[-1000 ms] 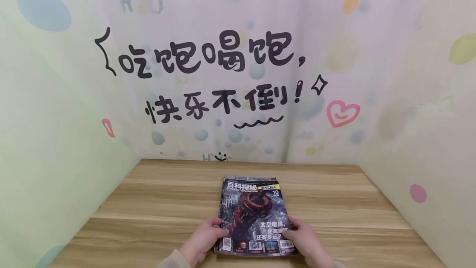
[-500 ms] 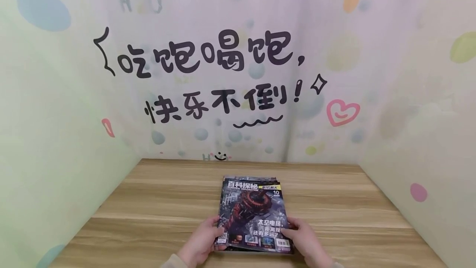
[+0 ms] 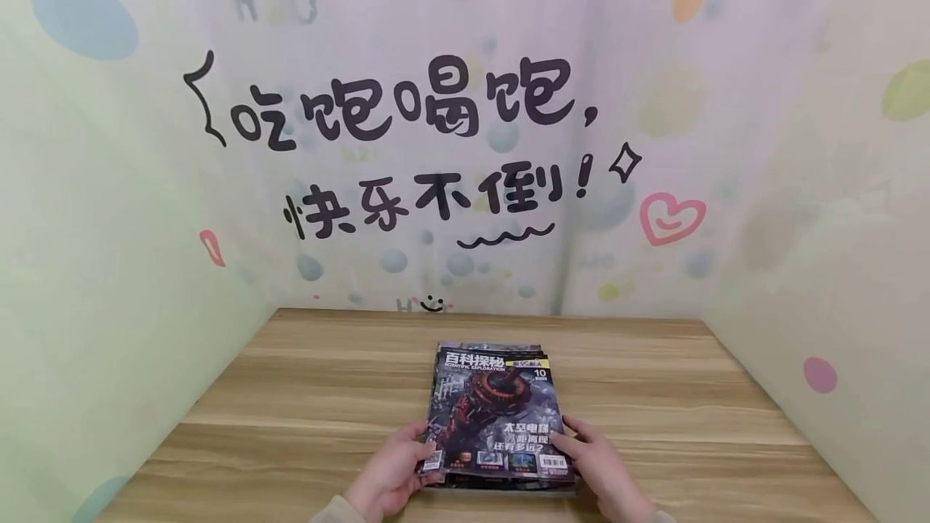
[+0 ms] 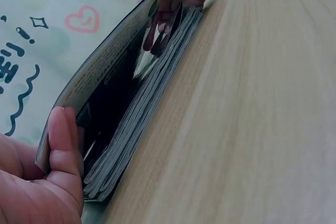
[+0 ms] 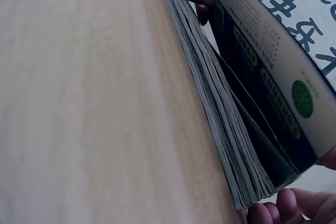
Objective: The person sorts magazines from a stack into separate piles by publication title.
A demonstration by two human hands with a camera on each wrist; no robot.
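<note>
The top magazine point(image 3: 494, 410) lies over a stack of magazines point(image 4: 144, 103) on the table point(image 3: 676, 402), its near edge raised clear of them; it looks light, bendy and slick enough to slide, best taken by both side edges near the lower corners. The left hand point(image 3: 394, 465) pinches the left edge, fingers beneath, while the right hand point(image 3: 594, 458) holds the right, thumb on top, its fingers partly hidden
</note>
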